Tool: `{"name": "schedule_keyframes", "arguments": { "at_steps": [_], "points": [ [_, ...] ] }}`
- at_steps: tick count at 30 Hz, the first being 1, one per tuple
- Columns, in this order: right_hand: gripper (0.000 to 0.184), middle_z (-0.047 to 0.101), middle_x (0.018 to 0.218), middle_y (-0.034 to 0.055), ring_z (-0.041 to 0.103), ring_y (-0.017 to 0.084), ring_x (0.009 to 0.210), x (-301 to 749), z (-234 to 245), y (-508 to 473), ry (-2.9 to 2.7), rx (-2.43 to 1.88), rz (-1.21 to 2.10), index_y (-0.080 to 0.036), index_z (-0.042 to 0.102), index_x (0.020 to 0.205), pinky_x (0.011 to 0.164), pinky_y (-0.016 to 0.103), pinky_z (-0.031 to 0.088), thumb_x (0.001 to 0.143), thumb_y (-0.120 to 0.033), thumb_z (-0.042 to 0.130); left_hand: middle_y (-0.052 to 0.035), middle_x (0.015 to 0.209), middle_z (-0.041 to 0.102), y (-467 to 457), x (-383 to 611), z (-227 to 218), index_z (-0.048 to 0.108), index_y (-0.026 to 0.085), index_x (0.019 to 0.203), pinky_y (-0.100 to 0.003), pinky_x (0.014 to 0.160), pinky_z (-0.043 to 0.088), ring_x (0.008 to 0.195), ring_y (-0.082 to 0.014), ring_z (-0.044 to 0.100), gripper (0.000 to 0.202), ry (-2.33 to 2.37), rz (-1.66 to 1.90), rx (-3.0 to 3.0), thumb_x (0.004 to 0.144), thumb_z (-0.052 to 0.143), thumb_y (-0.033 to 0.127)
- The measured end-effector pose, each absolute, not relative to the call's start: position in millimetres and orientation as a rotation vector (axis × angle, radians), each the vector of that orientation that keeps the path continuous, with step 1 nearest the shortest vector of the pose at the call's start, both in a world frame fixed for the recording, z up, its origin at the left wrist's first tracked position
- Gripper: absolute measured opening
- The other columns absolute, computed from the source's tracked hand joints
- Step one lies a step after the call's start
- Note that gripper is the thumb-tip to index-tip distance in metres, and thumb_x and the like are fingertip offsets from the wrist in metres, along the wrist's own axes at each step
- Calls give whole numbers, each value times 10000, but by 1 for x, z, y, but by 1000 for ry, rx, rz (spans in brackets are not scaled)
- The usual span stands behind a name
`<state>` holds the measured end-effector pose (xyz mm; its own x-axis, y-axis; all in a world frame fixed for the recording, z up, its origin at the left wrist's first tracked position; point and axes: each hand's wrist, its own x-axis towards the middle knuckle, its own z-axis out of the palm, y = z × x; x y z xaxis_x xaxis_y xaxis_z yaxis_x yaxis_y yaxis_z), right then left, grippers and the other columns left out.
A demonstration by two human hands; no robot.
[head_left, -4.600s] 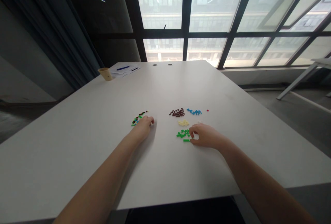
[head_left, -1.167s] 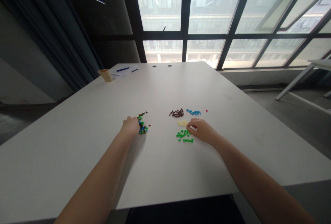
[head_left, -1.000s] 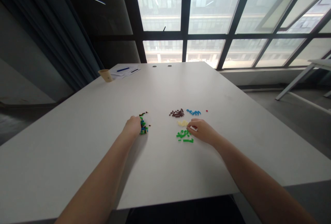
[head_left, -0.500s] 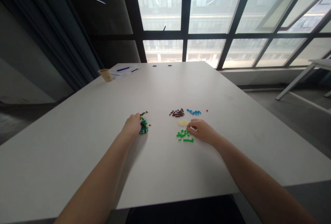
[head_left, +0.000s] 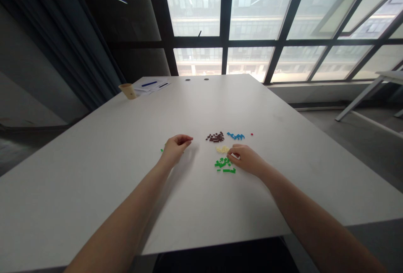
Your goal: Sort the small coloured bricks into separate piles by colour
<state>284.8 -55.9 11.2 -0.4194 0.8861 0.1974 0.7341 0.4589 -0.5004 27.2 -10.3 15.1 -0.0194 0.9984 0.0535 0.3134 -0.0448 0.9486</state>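
Note:
My left hand (head_left: 175, 150) hovers above the table left of the sorted piles, thumb and fingertips pinched together. Whatever sits in that pinch, if anything, is too small to make out. Behind it the mixed pile of bricks is mostly hidden, with a green brick (head_left: 161, 150) showing at its left. My right hand (head_left: 247, 157) rests on the table with curled fingers closed, at the right edge of the pale yellow bricks (head_left: 222, 150). What these fingers hold is hidden. Just below lie the green bricks (head_left: 223, 163). Dark brown bricks (head_left: 215, 137) and blue bricks (head_left: 236, 136) lie farther back.
A single red brick (head_left: 252, 134) lies right of the blue ones. At the far left of the white table (head_left: 201, 105) stand a tan cup (head_left: 128, 91) and papers (head_left: 146, 91) with a blue pen (head_left: 149, 84). Large windows rise beyond.
My left hand has lifted off the mixed pile and moved right, toward the brown bricks, its fingers now pinched. The right hand has stayed in place.

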Motion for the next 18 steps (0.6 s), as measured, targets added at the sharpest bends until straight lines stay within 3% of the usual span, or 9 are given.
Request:
{"name": "schedule_keyframes", "arguments": {
  "at_steps": [6, 13, 18],
  "points": [
    [175, 483, 604, -5, 415, 83, 558, 285, 10, -55, -2278, -1352, 462, -154, 630, 679, 545, 208, 291, 775, -207, 494, -15, 702, 646, -25, 54, 5, 614, 150, 669, -266, 743, 441, 700, -124, 588, 275, 1136, 1139, 1123, 484, 763, 289],
    [166, 482, 605, -10, 417, 81, 557, 284, 8, -54, -2273, -1347, 461, -158, 631, 684, 547, 210, 289, 775, -209, 502, -7, 791, 654, -38, 70, 5, 592, 165, 816, -268, 754, 462, 775, -122, 612, 313, 802, 1023, 1088, 548, 752, 181],
    [168, 471, 603, -10, 417, 83, 560, 284, 7, -53, -2264, -1310, 466, -154, 622, 676, 551, 208, 298, 778, -208, 500, 15, 757, 652, -41, 73, 7, 578, 167, 830, -228, 732, 465, 716, -88, 610, 350, 713, 959, 995, 532, 761, 146]
  ]
}}
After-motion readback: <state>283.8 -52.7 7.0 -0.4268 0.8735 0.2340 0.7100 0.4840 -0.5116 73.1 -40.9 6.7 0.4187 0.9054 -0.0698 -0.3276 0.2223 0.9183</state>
